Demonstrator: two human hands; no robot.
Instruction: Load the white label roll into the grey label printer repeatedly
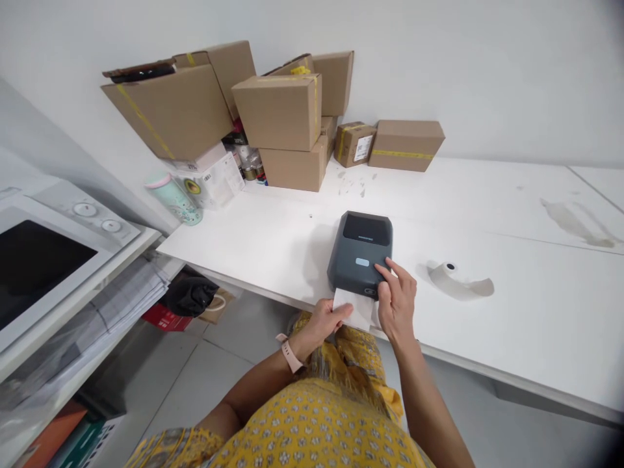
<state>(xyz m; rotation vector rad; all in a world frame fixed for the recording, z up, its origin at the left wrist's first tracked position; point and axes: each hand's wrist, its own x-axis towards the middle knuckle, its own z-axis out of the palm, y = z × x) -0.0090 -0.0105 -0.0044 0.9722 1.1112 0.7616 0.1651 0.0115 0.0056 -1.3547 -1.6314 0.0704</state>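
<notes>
At the table [273,227], the left hand [322,322] pinches paper [361,309]; the right hand [398,302], half-open, touches the printer [353,250].

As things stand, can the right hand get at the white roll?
Probably yes: the right hand touches the printer, and no object shows between that hand and the white roll to its right on the table.

Your printer [353,276]: dark grey, boxy, pale-blue button [362,262] on top, flat at roughly your 12 o'clock. Your paper [361,311]: white, at the printer's 6 o'clock edge; you've got its 9 o'clock side pinched.
</notes>
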